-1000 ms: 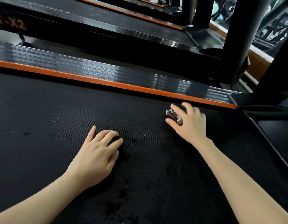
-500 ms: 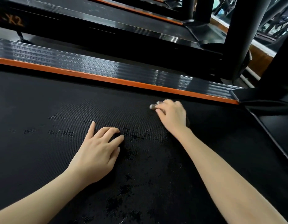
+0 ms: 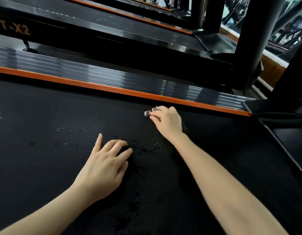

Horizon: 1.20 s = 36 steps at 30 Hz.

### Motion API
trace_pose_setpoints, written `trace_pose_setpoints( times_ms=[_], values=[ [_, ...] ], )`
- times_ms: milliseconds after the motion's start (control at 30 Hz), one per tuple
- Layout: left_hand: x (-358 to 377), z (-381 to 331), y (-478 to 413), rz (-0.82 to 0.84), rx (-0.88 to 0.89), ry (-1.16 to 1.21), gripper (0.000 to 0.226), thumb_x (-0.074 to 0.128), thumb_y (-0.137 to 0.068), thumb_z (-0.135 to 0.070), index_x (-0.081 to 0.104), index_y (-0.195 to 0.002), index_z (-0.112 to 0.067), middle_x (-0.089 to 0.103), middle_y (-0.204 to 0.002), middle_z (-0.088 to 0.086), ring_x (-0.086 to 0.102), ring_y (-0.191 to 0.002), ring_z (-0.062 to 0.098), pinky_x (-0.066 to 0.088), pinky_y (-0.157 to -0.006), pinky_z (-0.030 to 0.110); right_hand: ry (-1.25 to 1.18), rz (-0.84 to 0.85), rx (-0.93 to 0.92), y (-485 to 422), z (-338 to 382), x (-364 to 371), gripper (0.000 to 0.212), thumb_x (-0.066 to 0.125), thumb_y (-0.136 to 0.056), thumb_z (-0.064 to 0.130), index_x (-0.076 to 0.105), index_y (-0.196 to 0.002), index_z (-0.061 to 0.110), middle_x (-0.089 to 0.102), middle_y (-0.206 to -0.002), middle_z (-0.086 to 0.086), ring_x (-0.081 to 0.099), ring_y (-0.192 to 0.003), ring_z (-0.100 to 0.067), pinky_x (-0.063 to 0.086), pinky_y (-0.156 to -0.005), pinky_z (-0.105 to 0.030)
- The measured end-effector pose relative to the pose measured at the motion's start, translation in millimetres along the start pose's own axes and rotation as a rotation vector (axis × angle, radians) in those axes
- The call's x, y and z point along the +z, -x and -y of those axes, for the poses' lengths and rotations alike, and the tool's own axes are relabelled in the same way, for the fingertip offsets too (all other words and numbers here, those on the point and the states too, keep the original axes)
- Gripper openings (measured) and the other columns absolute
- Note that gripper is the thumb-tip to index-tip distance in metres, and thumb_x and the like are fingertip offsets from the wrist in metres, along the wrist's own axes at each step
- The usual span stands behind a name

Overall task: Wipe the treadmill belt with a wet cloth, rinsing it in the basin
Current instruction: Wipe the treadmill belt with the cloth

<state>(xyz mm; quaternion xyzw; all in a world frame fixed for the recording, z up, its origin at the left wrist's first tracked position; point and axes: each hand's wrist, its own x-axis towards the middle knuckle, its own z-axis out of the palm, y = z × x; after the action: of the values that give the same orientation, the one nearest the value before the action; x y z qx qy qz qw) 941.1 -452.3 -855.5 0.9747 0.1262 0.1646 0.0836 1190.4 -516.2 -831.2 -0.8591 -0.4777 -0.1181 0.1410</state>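
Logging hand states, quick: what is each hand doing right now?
Left hand: open, resting on the belt, holding nothing.
Right hand: holds the cloth against the belt.

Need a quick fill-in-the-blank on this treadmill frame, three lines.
1. The right hand grips the cloth; the left hand holds ___.
2. The hand nearer the edge strip is the ___ one.
3. That strip, bordering the belt, is coloured ___.
Missing: nothing; right; orange.

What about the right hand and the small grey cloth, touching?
Touching: head view shows the right hand gripping the small grey cloth against the black treadmill belt.
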Motion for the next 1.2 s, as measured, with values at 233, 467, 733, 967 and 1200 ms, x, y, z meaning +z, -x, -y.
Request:
trace_pose_setpoints(
  times_ms=[233, 467, 733, 967, 1200],
  values=[
    [-0.3, 0.4, -0.7, -0.001, -0.005, 0.005, 0.040, 0.036, -0.090, -0.033, 0.066, -0.114, -0.021, 0.057, -0.116, -0.004, 0.051, -0.112, 0.017, 0.027, -0.108, 0.061, 0.055, 0.038, 0.171, 2.1, -42.8, -12.3, 0.027, 0.054, -0.096, 0.032, 0.066, -0.120, 0.028, 0.058, -0.127, 0.004, 0.050, -0.097, -0.025, 0.040, -0.077, -0.032],
    [-1.5, -0.6, -0.4, 0.004, -0.003, -0.002, 0.040, 0.035, -0.089, -0.032, 0.066, -0.112, -0.020, 0.058, -0.116, -0.002, 0.052, -0.110, 0.019, 0.027, -0.108, 0.062, -0.055, 0.102, -0.052, 65.4, -25.6, -35.2, 0.027, 0.064, -0.088, 0.034, 0.068, -0.114, 0.028, 0.064, -0.110, 0.003, 0.059, -0.090, -0.023, 0.043, -0.074, -0.029],
    [-0.6, -0.7, -0.6, 0.000, -0.002, 0.005, 0.041, 0.034, -0.089, -0.034, 0.065, -0.112, -0.019, 0.058, -0.115, -0.001, 0.051, -0.110, 0.020, 0.025, -0.108, 0.063, 0.018, 0.071, 0.207, 59.7, -5.0, -31.1, 0.032, 0.052, -0.092, 0.049, 0.064, -0.118, 0.034, 0.063, -0.105, 0.005, 0.057, -0.093, -0.020, 0.037, -0.067, -0.027],
    [0.5, -1.1, -1.2, -0.005, -0.002, -0.013, 0.041, 0.035, -0.088, -0.034, 0.066, -0.111, -0.019, 0.058, -0.116, 0.001, 0.052, -0.110, 0.022, 0.024, -0.108, 0.065, -0.016, -0.041, -0.028, 118.9, 20.2, -40.0, 0.008, 0.069, -0.083, 0.040, 0.073, -0.086, 0.034, 0.061, -0.075, 0.010, 0.052, -0.066, -0.015, 0.039, -0.049, -0.024],
    [-0.5, -0.5, -0.8, 0.008, -0.006, -0.014, 0.043, 0.034, -0.087, -0.034, 0.066, -0.112, -0.018, 0.059, -0.116, 0.002, 0.054, -0.110, 0.025, 0.023, -0.107, 0.067, -0.066, -0.054, 0.068, 98.9, 30.0, -36.0, 0.010, 0.070, -0.083, 0.039, 0.072, -0.086, 0.030, 0.062, -0.078, 0.011, 0.045, -0.068, -0.011, 0.025, -0.050, -0.018]
  ],
)
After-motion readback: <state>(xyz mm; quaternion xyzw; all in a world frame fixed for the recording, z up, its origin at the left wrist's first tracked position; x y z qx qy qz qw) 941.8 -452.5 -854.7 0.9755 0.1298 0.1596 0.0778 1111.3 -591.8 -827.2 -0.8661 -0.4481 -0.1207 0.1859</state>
